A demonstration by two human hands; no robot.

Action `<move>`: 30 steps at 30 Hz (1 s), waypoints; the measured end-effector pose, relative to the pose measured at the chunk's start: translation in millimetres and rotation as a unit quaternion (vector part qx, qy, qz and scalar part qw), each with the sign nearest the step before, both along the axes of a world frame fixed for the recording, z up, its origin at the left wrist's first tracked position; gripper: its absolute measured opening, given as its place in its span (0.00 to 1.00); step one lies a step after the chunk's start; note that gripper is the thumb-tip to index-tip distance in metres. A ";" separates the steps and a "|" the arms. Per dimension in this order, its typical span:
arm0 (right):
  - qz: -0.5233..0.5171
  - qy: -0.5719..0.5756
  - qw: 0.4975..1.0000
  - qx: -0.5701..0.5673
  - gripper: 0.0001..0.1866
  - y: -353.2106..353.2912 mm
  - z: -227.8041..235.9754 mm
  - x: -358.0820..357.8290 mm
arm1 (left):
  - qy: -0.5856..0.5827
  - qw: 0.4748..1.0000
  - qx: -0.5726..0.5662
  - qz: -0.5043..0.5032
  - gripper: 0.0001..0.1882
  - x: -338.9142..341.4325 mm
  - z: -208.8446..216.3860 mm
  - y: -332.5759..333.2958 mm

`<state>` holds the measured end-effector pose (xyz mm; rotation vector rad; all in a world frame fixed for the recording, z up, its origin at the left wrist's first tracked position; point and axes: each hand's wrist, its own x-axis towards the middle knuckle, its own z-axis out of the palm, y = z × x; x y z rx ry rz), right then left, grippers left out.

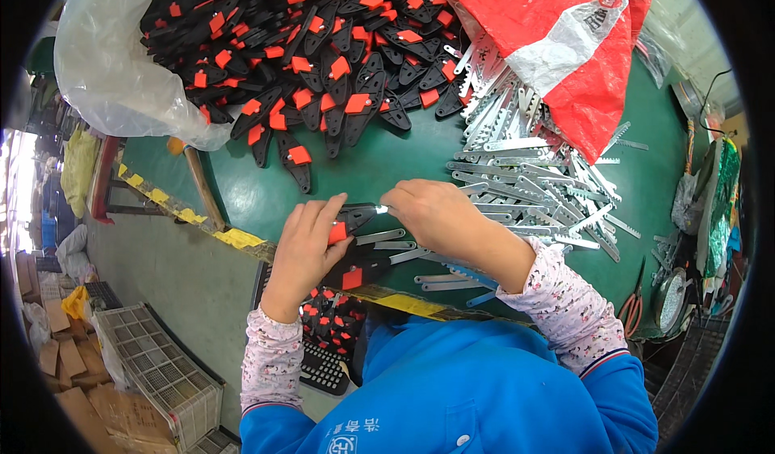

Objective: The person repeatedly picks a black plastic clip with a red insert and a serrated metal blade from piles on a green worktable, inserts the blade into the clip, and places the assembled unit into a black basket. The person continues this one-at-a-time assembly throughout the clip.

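Note:
My left hand point(303, 248) is closed around a black plastic part with a red tab point(357, 215), just above the near table edge. At that part's right tip, my right hand point(440, 213) pinches a small bright metal end point(382, 209); the rest of it is hidden by the fingers. Beneath the hands lie a few flat metal strips point(391, 245) and another black part with a red tab point(352, 278). A large heap of the same black parts point(323, 75) covers the far side. Right of it spreads a pile of notched metal strips point(537, 188).
A red and white bag point(557, 58) rests over the strips, and clear plastic point(113, 58) borders the black heap. A wooden-handled hammer point(202, 188) lies at left. Red-handled pliers point(633, 309) are at right. Crates point(161, 365) and a bin of black parts point(327, 357) stand below the table.

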<state>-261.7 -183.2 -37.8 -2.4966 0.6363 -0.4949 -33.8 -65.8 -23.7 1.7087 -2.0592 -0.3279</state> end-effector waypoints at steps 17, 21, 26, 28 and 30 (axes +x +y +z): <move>-0.017 -0.075 0.996 0.045 0.24 15.4 3.9 -2.9 | 0.047 0.995 0.086 -0.028 0.38 -5.8 9.3 -6.6; 0.033 -0.065 0.993 0.096 0.20 19.1 -9.1 1.3 | -0.055 0.994 0.077 -0.050 0.45 -26.3 -9.3 9.3; -0.030 -0.034 0.999 -0.027 0.14 -1.2 -14.0 -5.6 | -0.149 0.961 0.232 -0.038 0.37 -1.9 13.1 39.4; -0.054 -0.025 0.998 -0.037 0.15 -11.5 -15.7 -3.5 | -0.136 0.940 0.311 -0.020 0.34 19.0 32.8 44.1; -0.066 -0.015 0.996 -0.066 0.16 -21.5 -14.5 9.1 | -0.090 0.964 0.247 0.041 0.33 37.0 28.2 41.5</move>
